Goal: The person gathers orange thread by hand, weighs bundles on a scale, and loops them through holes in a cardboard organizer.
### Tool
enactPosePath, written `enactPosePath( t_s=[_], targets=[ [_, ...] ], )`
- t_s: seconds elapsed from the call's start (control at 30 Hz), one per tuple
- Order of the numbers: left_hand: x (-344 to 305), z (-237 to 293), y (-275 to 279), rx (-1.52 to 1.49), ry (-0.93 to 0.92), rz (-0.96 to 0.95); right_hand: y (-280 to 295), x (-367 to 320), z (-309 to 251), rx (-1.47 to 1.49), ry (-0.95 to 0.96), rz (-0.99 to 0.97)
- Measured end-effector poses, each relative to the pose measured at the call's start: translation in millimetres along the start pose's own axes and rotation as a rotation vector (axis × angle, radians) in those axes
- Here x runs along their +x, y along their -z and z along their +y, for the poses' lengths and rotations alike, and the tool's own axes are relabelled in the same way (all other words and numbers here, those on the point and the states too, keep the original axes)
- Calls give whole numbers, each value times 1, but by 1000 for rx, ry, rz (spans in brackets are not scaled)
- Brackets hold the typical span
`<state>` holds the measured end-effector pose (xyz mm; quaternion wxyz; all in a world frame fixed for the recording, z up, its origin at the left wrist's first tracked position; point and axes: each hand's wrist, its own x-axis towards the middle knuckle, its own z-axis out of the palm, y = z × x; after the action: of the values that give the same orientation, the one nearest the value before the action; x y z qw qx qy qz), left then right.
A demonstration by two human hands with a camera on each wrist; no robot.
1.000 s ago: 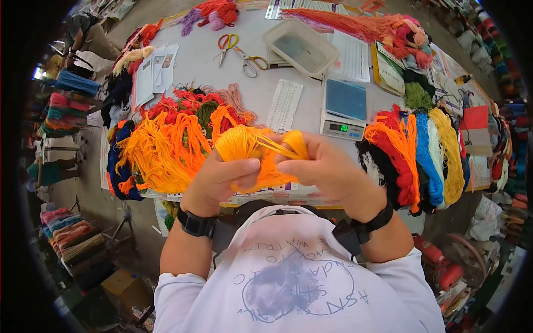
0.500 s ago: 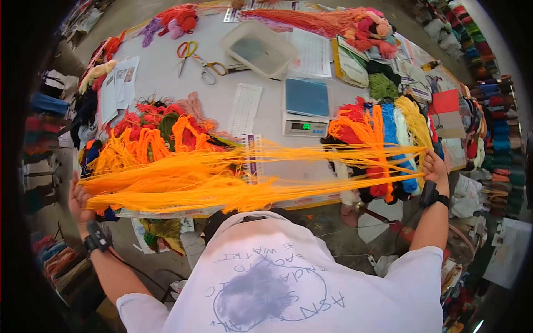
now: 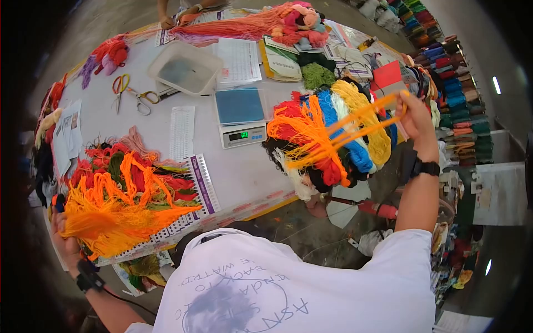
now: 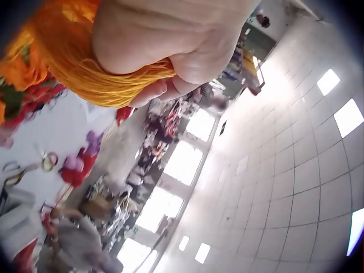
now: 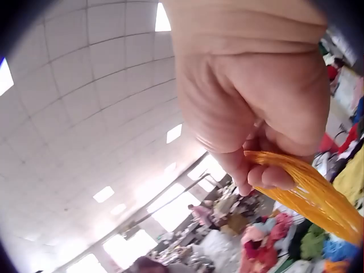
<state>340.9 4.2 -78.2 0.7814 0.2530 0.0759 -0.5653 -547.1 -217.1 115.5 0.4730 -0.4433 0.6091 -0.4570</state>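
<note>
At the left end of the table, my left hand [image 3: 65,238] grips a yellow-orange hank of yarn [image 3: 102,227], which spreads across a pile of orange and red yarn [image 3: 150,172]. In the left wrist view the yarn [image 4: 108,79] wraps under the palm and the fingers curl round it. Raised out to the right, my right hand [image 3: 417,119] holds a thinner loop of yellow-orange yarn [image 3: 363,119]. Its strands slope down over a row of coloured hanks [image 3: 338,150]. In the right wrist view the fingers bend over this loop [image 5: 318,196].
Mid-table stand a digital scale [image 3: 241,116], a clear plastic tub [image 3: 186,66], scissors [image 3: 141,100] and printed sheets [image 3: 182,133]. Another person's hand [image 3: 166,22] is at coral yarn [image 3: 239,25] along the far edge. Yarn racks [image 3: 461,105] line the right side.
My hands went from close together to wide apart, stretching the yellow-orange yarn between them. It now shows as two separate parts, one at each hand. The head view has swung right.
</note>
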Motion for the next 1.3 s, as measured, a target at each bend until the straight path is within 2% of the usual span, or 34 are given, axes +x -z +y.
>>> enactPosePath(
  t_s=[0.1, 0.13, 0.2, 0.27, 0.3, 0.37, 0.4, 0.5, 0.57, 0.63, 0.67, 0.7, 0.73, 0.77, 0.8, 0.83, 0.87, 0.9, 0.97, 1.1, 1.2, 1.3],
  targets=[
    [-12, -99, -37, 84, 97, -93, -52, 6, -48, 13, 53, -98],
    [-18, -127, -47, 75, 122, -138, -75, 4, -64, 16, 127, -117],
    [-33, -177, -67, 133, 102, -54, -111, 7, -92, 18, 205, -147],
    [-42, -209, -73, 152, 135, -36, -137, 16, -111, -16, 364, -202],
    [-47, -221, -74, 172, 174, -20, -140, 29, -114, -15, 365, -213],
    [-57, -243, -76, 192, 188, 20, -145, 56, -119, 14, 374, -354],
    [-61, -252, -77, 214, 210, 56, -161, 62, -112, 44, 337, -340],
    [-76, -265, -75, 250, 239, 112, -194, 96, -58, 3, 429, -334],
    [-81, -266, -74, 220, 249, 141, -234, 92, -10, -252, 442, -16],
    [-84, -265, -72, 220, 233, 182, -235, 141, 77, -515, 402, -2],
    [-85, -265, -72, 228, 224, 189, -252, 126, 103, -491, 258, 11],
    [-86, -264, -73, 241, 209, 202, -251, 142, 158, -256, 33, -134],
    [-87, -263, -74, 255, 194, 216, -255, 139, 205, 122, -224, -155],
    [-88, -263, -77, 265, 188, 227, -253, 145, 264, 411, -406, -113],
    [-90, -263, -83, 258, 179, 237, -247, 135, 302, 536, -603, -67],
    [-92, -264, -88, 251, 172, 247, -247, 127, 342, 530, -674, 91],
    [-92, -265, -93, 263, 170, 256, -230, 127, 405, 564, -683, -20],
    [-92, -265, -97, 292, 156, 242, -230, 102, 400, 491, -804, 94],
    [-93, -269, -107, 331, 149, 232, -222, 76, 401, 595, -966, 176],
    [-88, -290, -135, 457, 164, 102, -216, 48, 390, 513, -896, 263],
    [-87, -305, -154, 526, 232, -3, -208, 55, 401, 528, -816, 134],
    [-82, -316, -157, 584, 283, -35, -216, 64, 388, 474, -783, 173]
  ],
)
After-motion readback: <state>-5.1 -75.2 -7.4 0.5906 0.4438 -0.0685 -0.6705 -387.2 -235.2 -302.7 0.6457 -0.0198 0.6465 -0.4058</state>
